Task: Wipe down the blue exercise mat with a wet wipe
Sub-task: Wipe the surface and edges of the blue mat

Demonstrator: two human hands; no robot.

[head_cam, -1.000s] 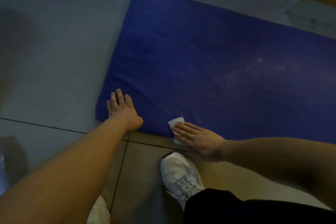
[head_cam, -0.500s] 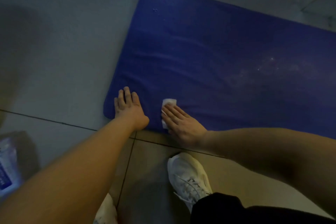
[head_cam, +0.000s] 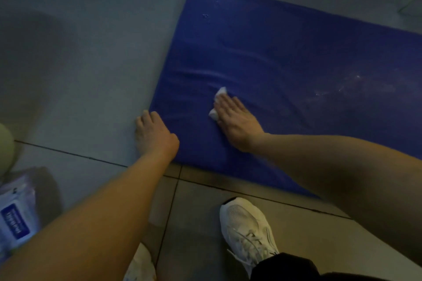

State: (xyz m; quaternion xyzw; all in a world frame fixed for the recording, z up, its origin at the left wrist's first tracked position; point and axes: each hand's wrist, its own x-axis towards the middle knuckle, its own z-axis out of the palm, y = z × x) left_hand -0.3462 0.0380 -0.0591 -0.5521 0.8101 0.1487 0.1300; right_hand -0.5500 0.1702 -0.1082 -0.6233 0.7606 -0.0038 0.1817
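The blue exercise mat [head_cam: 285, 52] lies flat on the tiled floor and runs off the right edge of the view. My right hand [head_cam: 235, 118] lies flat on the mat, fingers straight, pressing a small white wet wipe [head_cam: 218, 100] against the surface; the wipe shows beyond my fingertips and at the left side of my fingers. My left hand [head_cam: 155, 134] rests on the mat's near-left corner, partly on the floor beside it, fingers bent down over the edge. Pale streaks mark the mat at the right.
A pack of wet wipes [head_cam: 16, 214] with a blue label lies on the floor at the lower left. My white shoe [head_cam: 249, 228] stands just in front of the mat's near edge. Grey floor tiles [head_cam: 80, 64] spread to the left.
My right hand has slid the wipe from the mat's near edge further onto the mat, away from me. My left hand has shifted off the mat toward its left corner edge.
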